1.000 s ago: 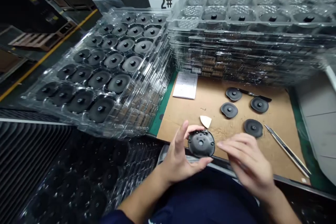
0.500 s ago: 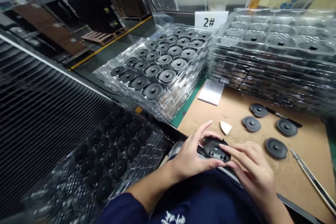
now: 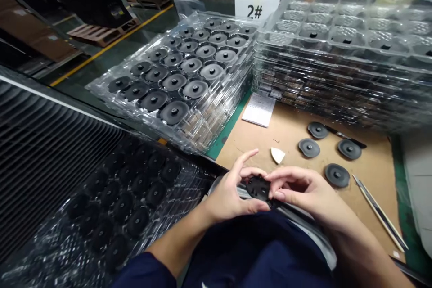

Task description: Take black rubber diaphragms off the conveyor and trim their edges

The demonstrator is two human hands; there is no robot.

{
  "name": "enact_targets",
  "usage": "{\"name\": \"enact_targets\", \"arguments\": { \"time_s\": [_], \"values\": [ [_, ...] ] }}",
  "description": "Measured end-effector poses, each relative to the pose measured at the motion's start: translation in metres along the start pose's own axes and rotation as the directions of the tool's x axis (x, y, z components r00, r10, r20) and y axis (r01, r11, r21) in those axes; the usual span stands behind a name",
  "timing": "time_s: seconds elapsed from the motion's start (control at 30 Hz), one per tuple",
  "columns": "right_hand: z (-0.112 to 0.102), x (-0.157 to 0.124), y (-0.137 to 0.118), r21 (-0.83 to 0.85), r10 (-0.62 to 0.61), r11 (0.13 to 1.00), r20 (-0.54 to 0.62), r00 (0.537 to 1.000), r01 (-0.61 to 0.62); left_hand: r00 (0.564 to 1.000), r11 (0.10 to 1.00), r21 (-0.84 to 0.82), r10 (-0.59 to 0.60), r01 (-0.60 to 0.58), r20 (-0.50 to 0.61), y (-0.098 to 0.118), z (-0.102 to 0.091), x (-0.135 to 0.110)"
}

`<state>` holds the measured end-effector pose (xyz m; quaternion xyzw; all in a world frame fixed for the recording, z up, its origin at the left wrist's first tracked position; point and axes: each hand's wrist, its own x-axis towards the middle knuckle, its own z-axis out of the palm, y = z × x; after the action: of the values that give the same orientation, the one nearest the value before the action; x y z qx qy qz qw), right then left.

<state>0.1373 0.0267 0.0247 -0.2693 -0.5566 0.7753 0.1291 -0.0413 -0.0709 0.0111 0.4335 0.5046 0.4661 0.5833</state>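
Note:
A round black plastic disc [image 3: 257, 187] is held close to my body at the near edge of the table, its inner side with small posts facing up. My left hand [image 3: 232, 193] grips its left side between thumb and fingers, the index finger raised off it. The fingers of my right hand [image 3: 300, 189] pinch at the disc's right edge; whether a small piece is between them I cannot make out. Beyond my hands lies a white wedge-shaped piece [image 3: 277, 155]. Several similar discs, one of them a dark disc [image 3: 337, 175], rest on the cardboard to the right.
A craft knife [image 3: 380, 211] lies at the right, and a black-handled tool [image 3: 344, 136] farther back. Stacked clear trays [image 3: 202, 126] of discs stand back left, more trays [image 3: 303, 72] back right. Another disc-filled tray [image 3: 189, 198] sits lower left. A paper pad [image 3: 259, 109] lies on the cardboard [image 3: 232, 146].
My right fingers, stretched over the disc before, are now curled and pinching at its right edge. The disc is tilted differently in my left hand. The whole view has shifted slightly.

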Motion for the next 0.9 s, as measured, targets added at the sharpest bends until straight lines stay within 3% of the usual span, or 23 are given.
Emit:
{"name": "enact_targets", "arguments": {
  "time_s": [0.17, 0.23, 0.33, 0.47, 0.57, 0.67, 0.8, 0.9],
  "values": [
    [-0.004, 0.002, -0.003, 0.173, 0.071, 0.981, 0.076, 0.995, -0.083, 0.991, 0.991, -0.093, -0.086, 0.096, 0.103, 0.005, 0.001, 0.011],
    [-0.004, 0.001, -0.004, 0.187, 0.072, 0.979, 0.057, 0.996, -0.082, 0.992, 0.992, -0.092, -0.082, 0.091, 0.100, 0.004, 0.002, 0.014],
    [-0.005, -0.003, 0.000, 0.132, 0.025, 0.991, -0.083, 0.996, -0.014, 1.000, 1.000, -0.021, 0.001, 0.000, 0.027, 0.001, 0.002, 0.017],
    [-0.008, -0.013, 0.005, -0.007, -0.099, 0.995, -0.259, 0.961, 0.101, 0.974, 0.963, 0.161, 0.223, -0.214, -0.038, 0.002, -0.002, 0.018],
    [-0.007, -0.017, 0.002, -0.195, -0.230, 0.965, -0.321, 0.919, 0.174, 0.940, 0.894, 0.324, 0.339, -0.310, -0.037, 0.007, -0.004, 0.019],
    [-0.005, -0.018, -0.006, -0.364, -0.319, 0.909, -0.301, 0.899, 0.201, 0.907, 0.806, 0.468, 0.421, -0.362, -0.025, 0.012, -0.002, 0.020],
    [-0.003, -0.020, -0.011, -0.418, -0.329, 0.889, -0.298, 0.896, 0.188, 0.855, 0.674, 0.611, 0.518, -0.415, 0.009, 0.017, 0.002, 0.022],
    [-0.003, -0.022, -0.012, -0.418, -0.319, 0.893, -0.322, 0.891, 0.168, 0.802, 0.512, 0.731, 0.591, -0.451, 0.081, 0.023, 0.002, 0.024]
  ]
}}
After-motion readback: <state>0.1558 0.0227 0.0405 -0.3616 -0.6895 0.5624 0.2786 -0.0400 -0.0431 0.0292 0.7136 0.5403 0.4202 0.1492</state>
